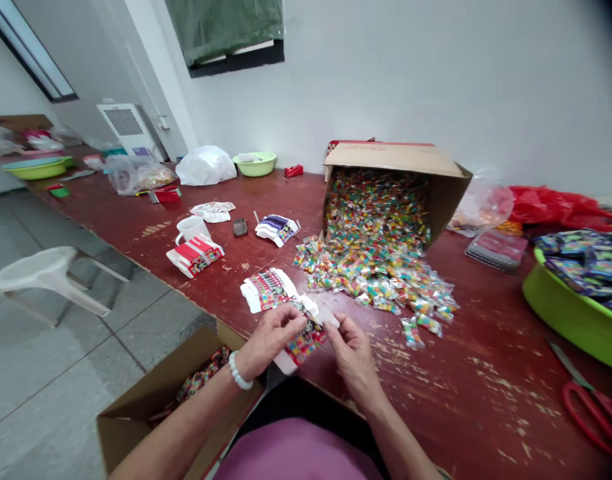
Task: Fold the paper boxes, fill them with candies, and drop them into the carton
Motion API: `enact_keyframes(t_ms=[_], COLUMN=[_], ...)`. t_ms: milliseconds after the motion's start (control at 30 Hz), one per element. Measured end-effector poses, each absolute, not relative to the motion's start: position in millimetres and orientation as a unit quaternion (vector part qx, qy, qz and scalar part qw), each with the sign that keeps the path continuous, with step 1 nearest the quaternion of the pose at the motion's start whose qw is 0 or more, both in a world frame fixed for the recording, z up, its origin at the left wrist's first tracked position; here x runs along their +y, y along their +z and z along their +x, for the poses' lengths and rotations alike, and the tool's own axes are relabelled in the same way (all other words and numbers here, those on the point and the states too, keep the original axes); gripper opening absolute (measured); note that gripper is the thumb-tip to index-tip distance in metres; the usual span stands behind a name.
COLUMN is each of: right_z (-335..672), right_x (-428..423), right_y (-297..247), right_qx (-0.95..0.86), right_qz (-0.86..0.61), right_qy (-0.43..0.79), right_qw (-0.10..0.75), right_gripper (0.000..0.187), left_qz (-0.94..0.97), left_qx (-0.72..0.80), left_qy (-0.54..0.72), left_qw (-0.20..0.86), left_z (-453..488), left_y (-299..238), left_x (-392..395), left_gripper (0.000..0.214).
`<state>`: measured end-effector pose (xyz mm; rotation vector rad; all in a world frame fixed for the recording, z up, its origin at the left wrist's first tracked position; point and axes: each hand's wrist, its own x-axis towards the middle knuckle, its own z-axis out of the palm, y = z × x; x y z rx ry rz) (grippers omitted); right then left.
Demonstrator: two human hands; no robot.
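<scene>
My left hand (271,339) and my right hand (350,348) both pinch a small printed card with a bright sweet packet (306,339) at the near table edge. The left wrist wears a white bead bracelet. A stack of flat printed cards (266,288) lies just beyond my hands. A pile of small colourful sweet packets (381,277) spills from a tipped cardboard box (401,160) onto the red table (486,373).
An open carton (151,407) stands below the table edge at my left. Red-handled scissors (593,407) and a green basin (571,313) of dark packets sit on the right. A white mug (191,229), more card stacks (195,255), a phone (240,227) and bags lie further left.
</scene>
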<state>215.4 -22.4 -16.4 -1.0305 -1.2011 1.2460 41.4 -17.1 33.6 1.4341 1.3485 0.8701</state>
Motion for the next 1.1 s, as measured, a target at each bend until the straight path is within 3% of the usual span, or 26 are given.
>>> enact_keyframes(t_ms=[100,233,400,567,700,767,833,933,1100], right_z=[221,229,228,231,235,236,237,238,240], right_x=[-31,-42,-53,-58,-60,-62,-64,-67,-66], right_y=[-1,8,21,28,20,17,17,24,32], right_qx=[-0.472,-0.476,-0.424,-0.457,-0.527,-0.561,-0.614,-0.722,-0.778], right_qz=[-0.389,-0.362,-0.315,-0.344,-0.385,-0.435,-0.482,-0.469,-0.441], right_qy=[0.591,0.648,0.732,0.656,0.611,0.516,0.333,0.130,0.169], right_qw=[0.526,0.471,0.430,0.492,0.447,0.479,0.529,0.491,0.413], right_gripper=[0.027,0.026,0.037,0.043,0.040,0.043,0.043,0.029,0.020], left_qz=[0.434,0.362,0.358,0.370,0.377,0.381,0.387,0.373,0.399], left_qx=[0.381,0.236,0.250,0.296,0.307,0.292,0.283,0.306,0.367], left_qy=[0.306,0.231,0.253,0.322,0.359,0.356,0.345,0.344,0.314], left_qw=[0.757,0.872,0.863,0.820,0.797,0.802,0.807,0.806,0.779], left_z=[54,66,70,69,73,74,75,78,81], left_y=[33,29,25,24,29,32,35,36,26], left_x=[-34,-47,-53,-56,-56,-57,-57,-58,-58], left_gripper=[0.031,0.031,0.036,0.034,0.041,0.052,0.060,0.061,0.065])
